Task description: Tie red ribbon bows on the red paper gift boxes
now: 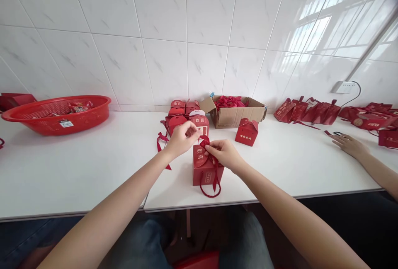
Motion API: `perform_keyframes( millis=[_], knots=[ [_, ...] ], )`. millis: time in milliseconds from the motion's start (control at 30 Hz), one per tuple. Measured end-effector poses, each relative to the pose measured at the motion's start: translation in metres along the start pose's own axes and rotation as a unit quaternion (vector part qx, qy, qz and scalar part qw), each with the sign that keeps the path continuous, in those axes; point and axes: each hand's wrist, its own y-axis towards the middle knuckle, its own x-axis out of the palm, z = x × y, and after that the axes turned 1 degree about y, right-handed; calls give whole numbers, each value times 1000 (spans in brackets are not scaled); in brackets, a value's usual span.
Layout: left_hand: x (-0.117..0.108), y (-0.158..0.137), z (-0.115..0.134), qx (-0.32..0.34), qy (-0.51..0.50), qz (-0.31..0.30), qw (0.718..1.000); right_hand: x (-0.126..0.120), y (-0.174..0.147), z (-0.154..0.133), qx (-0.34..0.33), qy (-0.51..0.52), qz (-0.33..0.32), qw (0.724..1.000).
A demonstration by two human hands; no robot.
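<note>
A red gift box (200, 173) with gold lettering stands upright on the white table in front of me. A red ribbon (204, 140) is gathered at its top, with one tail hanging down its front. My left hand (184, 139) is closed in a pinch at the ribbon's upper left end. At the knot, my right hand (226, 154) pinches the ribbon between thumb and fingers, right over the lid. A twisted red cord handle (210, 196) droops in front of the box and rests on the table.
Behind my left hand stand several red boxes (178, 120). A cardboard carton (238, 117) holds red ribbons, with a single red box (246, 132) before it. At left is a red plastic basket (71, 122) of packets. A co-worker's hand (350, 144) rests at right near more boxes (301, 109).
</note>
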Motion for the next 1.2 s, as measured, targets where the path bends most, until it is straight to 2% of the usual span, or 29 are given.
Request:
perform_keyframes(
  millis=[67,133,333,433,567,667,867,1033,1200],
  knots=[
    [-1,-8,-1,-26,-46,-78,996,0,-1,2,-9,4,-2,1000],
    [-1,-12,-1,-30,-67,-114,991,0,-2,3,-19,12,-5,1000],
    [0,-19,-6,-40,-110,-110,987,1,-3,3,24,76,-5,997],
    [3,-23,-10,-52,-153,-122,979,2,-2,4,24,114,8,993],
    [8,-29,-9,-79,-205,-99,971,2,-1,7,30,129,16,991],
    [9,-30,-4,-86,-206,-108,969,1,-3,7,26,132,6,991],
    [8,-28,0,-52,-177,-147,972,0,-6,7,-25,120,-3,992],
    [10,-26,-6,-36,-154,-140,977,1,-5,7,-27,105,10,994],
    [16,-25,-9,-36,-198,-143,969,3,-2,10,-28,81,31,996]
  ],
)
